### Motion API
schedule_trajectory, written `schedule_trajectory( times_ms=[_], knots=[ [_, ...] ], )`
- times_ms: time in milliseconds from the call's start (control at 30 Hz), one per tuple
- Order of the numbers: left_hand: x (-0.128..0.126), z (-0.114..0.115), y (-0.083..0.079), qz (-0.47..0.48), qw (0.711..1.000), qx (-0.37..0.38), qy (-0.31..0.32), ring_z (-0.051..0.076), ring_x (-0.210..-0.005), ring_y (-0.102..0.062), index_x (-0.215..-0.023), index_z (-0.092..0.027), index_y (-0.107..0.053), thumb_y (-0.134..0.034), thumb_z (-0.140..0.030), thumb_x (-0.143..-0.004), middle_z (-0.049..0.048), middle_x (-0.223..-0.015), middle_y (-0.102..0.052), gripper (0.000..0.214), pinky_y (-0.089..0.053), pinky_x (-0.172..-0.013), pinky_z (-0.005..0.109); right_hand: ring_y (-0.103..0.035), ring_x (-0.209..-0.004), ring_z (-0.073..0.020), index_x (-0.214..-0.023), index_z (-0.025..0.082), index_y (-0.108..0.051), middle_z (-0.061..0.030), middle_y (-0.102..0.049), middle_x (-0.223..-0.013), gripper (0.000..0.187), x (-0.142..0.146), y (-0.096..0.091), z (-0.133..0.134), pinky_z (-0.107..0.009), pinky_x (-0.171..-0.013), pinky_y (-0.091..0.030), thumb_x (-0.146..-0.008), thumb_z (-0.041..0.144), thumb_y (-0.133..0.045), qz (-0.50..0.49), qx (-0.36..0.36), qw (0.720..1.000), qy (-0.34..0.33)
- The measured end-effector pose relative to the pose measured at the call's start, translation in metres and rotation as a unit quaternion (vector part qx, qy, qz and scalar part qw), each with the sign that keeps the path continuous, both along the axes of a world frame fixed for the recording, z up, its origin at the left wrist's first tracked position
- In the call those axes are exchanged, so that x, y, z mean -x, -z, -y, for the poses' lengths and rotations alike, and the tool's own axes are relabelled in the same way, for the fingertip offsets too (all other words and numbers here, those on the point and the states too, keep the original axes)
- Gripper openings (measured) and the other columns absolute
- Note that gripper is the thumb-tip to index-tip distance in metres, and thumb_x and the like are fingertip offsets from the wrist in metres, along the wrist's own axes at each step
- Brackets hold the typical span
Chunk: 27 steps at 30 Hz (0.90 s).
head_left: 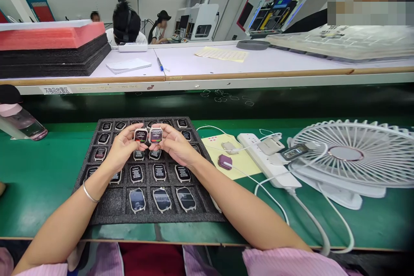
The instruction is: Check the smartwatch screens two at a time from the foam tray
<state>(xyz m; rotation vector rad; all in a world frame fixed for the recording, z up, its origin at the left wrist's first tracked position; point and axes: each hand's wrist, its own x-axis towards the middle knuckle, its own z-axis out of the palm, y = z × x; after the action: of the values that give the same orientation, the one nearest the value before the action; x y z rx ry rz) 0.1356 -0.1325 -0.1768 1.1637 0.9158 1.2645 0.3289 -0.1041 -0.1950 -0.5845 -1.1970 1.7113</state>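
In my left hand [124,146] is a smartwatch body [141,135] without a strap, its lit screen facing me. Pinched in my right hand [173,144] is a second smartwatch body [156,135], also lit, side by side with the first. Both are held above a black foam tray [110,205] with square pockets. Several more watch bodies lie in the pockets, many showing lines of text. Three in the nearest row, such as this dark-screened watch [162,199], show no text. My hands and forearms hide part of the tray.
Right of the tray are a yellow sheet [241,170], a purple charger piece [225,162], a white power strip [268,159] with cables, and a white fan [346,154]. A bottle [27,123] stands left. The shelf [181,67] behind carries foam sheets [51,47] and a pen [160,64].
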Motion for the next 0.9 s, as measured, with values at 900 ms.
schedule_trajectory(
  times_ms=[900],
  knots=[
    [-0.0015, -0.0001, 0.0025, 0.008, 1.0, 0.012, -0.008, 0.011, -0.061, -0.072, -0.126, -0.017, -0.055, -0.085, -0.019, -0.066, 0.0045, -0.101, -0.076, 0.068, -0.06, -0.063, 0.023, -0.073, -0.074, -0.0141, -0.119, 0.023, -0.061, -0.0014, -0.074, -0.102, 0.049, -0.0017, 0.0033, -0.0011, -0.028, -0.072, -0.059, -0.075, 0.016, -0.08, -0.009, -0.004, 0.999, -0.037]
  ],
)
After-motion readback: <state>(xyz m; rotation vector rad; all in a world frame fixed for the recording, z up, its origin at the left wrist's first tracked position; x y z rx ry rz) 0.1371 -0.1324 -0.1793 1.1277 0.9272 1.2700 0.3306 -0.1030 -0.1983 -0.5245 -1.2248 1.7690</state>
